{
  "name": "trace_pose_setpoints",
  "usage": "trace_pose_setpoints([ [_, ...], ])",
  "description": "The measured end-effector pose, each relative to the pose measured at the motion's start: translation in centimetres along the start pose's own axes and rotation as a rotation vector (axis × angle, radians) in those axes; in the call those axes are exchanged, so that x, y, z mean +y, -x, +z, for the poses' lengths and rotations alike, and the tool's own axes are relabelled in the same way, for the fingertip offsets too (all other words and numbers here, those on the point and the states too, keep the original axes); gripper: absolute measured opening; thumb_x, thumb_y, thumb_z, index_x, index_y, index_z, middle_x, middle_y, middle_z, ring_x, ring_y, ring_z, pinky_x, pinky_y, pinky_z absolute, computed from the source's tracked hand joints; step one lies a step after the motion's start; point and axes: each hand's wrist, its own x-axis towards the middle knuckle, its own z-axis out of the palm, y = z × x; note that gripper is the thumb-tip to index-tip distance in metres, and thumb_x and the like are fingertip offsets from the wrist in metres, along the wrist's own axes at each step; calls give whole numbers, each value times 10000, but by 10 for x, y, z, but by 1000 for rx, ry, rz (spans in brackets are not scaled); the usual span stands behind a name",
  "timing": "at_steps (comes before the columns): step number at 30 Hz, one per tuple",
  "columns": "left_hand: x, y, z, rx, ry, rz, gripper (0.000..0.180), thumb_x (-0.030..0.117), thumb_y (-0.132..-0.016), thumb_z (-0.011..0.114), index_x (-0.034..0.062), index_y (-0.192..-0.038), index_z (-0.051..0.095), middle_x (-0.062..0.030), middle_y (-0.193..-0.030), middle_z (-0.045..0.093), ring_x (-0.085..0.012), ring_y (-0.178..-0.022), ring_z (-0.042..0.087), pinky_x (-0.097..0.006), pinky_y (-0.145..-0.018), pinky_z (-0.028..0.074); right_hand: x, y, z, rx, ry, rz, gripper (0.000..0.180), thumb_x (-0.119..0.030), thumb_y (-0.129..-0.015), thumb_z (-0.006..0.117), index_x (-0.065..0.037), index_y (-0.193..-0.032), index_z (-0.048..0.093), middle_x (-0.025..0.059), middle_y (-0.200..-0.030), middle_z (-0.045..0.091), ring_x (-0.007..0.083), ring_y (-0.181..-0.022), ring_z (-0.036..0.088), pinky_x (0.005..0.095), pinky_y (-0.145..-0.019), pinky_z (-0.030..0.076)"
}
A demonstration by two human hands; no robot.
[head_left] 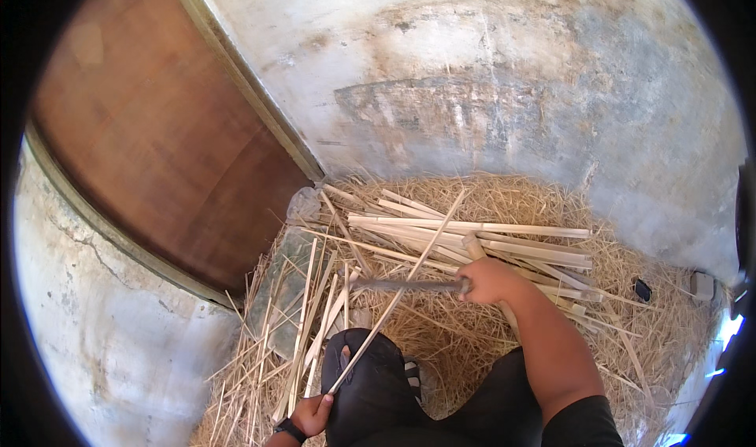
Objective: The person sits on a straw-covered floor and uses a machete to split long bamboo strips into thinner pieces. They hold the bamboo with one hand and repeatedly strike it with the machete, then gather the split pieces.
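My left hand, at the lower edge beside my left knee, is closed around the near end of a long thin bamboo strip. The strip slants up and right, past the knee and over the pile. My right hand grips a dark long-bladed knife, which points left and crosses the strip near its middle. Whether the blade touches the strip I cannot tell. A pale wooden piece shows above and below my right hand; the fingers hide whether it belongs to the knife.
Flat split bamboo strips lie piled beyond my right hand, with thinner ones on the left. Straw-like shavings cover the floor. A stained wall stands ahead, a brown door at left. A small black object lies at right.
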Motion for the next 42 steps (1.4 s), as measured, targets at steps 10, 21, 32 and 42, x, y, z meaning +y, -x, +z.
trace_pose_setpoints([
  [10, -8, -4, 3, -31, 27, -9, 610, 455, -1033, 347, -28, -747, 586, -179, -631, 574, -305, -608, 577, -413, -618, 457, -11, 1, 2, 11, 10, 57, 308, -205, -766, 697, -51, -1032, 677, 179, -927, 703, 336, -927, 665, 439, -813, 520],
  [21, 12, -5, -5, -6, -11, -24, 627, 475, -1031, 339, -27, -743, 579, -206, -636, 574, -337, -606, 578, -437, -616, 453, 45, -4, 0, 267, -189, 305, 354, -245, -779, 728, -73, -1085, 679, 177, -955, 702, 327, -895, 676, 440, -801, 518],
  [32, 11, -4, -3, 2, -10, 8, 615, 461, -1030, 343, -29, -745, 583, -239, -664, 582, -387, -641, 592, -454, -637, 459, 37, -8, 2, 194, -139, 217, 335, -217, -768, 684, -108, -1085, 682, 167, -948, 703, 335, -890, 674, 445, -822, 529],
  [42, 13, 9, 14, 237, -214, 44, 490, 414, -978, 472, 7, -724, 572, -260, -631, 586, -475, -628, 602, -525, -572, 466, -37, 2, 5, -122, 195, -122, 321, -198, -765, 674, -103, -1071, 690, 158, -969, 704, 328, -913, 678, 426, -820, 533],
])
